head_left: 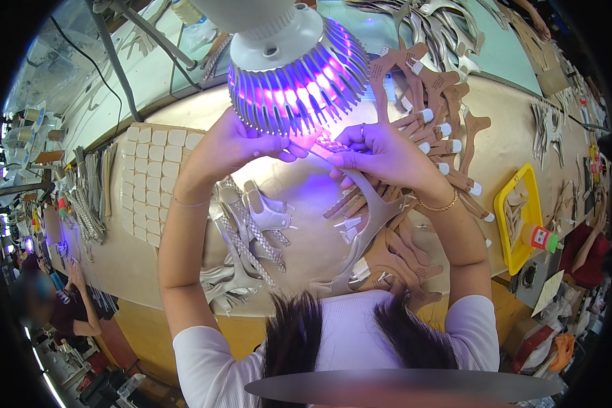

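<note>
Under the purple-lit lamp, both my hands are at one metallic leather strap piece (376,204), which looks like a sandal upper. My right hand (381,153) is closed on its narrow end, beside a small braided section (330,143). From there the wider forked part hangs down below my right wrist toward my chest. My left hand (251,144) is closed, thumb and fingers pinching a thin strip that runs across to the right hand. Glare hides the exact join between strip and braid. Silvery pieces with braided straps (255,217) lie below my left hand.
The finned lamp (298,85) hangs close above my hands. Brown forked leather pieces (442,88) with white tabs are heaped at right. At left lies a sheet of pale squares (153,180). A yellow tray (503,211) and a bottle (540,238) stand far right. Other people work at both sides.
</note>
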`<action>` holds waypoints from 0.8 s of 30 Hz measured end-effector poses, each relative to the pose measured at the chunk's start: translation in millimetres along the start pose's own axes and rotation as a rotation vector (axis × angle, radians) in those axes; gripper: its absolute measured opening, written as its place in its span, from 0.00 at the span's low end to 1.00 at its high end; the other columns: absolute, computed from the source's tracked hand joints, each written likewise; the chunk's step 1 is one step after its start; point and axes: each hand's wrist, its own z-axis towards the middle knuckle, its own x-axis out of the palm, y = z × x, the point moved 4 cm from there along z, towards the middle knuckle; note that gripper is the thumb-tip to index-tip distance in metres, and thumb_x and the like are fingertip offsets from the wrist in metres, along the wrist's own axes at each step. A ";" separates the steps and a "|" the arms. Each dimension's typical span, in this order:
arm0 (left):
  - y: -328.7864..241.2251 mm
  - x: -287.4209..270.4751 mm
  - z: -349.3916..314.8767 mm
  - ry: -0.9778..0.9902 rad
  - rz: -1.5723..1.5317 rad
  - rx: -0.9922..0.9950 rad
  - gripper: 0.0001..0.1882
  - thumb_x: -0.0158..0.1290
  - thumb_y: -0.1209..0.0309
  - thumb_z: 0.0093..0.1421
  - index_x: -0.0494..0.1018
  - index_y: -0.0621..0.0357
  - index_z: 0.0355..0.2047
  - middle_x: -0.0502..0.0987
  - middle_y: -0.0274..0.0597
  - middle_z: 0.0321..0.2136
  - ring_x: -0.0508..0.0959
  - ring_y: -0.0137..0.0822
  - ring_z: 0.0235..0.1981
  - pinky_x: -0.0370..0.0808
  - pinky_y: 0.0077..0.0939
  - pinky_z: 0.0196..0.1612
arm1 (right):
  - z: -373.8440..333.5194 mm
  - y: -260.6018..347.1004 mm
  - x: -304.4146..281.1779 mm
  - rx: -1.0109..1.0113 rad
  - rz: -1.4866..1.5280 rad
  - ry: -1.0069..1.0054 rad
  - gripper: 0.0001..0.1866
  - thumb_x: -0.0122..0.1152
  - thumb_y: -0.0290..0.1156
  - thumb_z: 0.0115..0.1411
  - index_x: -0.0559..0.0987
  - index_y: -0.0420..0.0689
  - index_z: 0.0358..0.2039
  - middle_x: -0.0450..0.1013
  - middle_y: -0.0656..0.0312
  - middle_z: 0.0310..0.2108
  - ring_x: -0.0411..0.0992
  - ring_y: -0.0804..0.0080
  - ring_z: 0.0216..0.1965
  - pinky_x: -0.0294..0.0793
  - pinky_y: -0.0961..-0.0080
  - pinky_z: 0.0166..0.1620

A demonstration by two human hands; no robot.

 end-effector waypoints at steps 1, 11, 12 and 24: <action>-0.6 0.1 0.0 0.003 -0.001 0.001 0.22 0.56 0.79 0.53 0.66 0.70 0.49 0.77 0.50 0.38 0.80 0.38 0.36 0.80 0.29 0.39 | -0.2 0.1 0.1 0.006 0.022 0.003 0.14 0.59 0.35 0.59 0.77 0.34 0.33 0.77 0.60 0.24 0.75 0.80 0.25 0.73 0.83 0.30; -1.8 0.1 0.4 0.033 -0.008 -0.017 0.23 0.56 0.80 0.52 0.66 0.71 0.48 0.77 0.51 0.37 0.80 0.38 0.36 0.80 0.29 0.39 | 0.3 1.4 -0.1 -0.008 -0.031 -0.002 0.15 0.60 0.36 0.59 0.77 0.34 0.33 0.77 0.60 0.24 0.75 0.80 0.24 0.73 0.83 0.29; -1.7 -0.1 0.3 0.032 0.000 -0.018 0.23 0.56 0.81 0.51 0.66 0.71 0.49 0.77 0.51 0.37 0.80 0.38 0.36 0.80 0.28 0.39 | 0.0 1.2 0.1 0.000 -0.017 -0.002 0.15 0.60 0.36 0.59 0.77 0.34 0.33 0.77 0.60 0.24 0.75 0.80 0.24 0.73 0.83 0.29; -6.6 3.7 1.2 0.022 -0.032 -0.033 0.22 0.60 0.78 0.50 0.68 0.70 0.45 0.78 0.48 0.33 0.80 0.35 0.32 0.80 0.25 0.35 | 0.3 3.3 0.4 0.020 0.010 0.019 0.14 0.59 0.34 0.59 0.76 0.33 0.34 0.77 0.59 0.26 0.76 0.77 0.25 0.75 0.83 0.29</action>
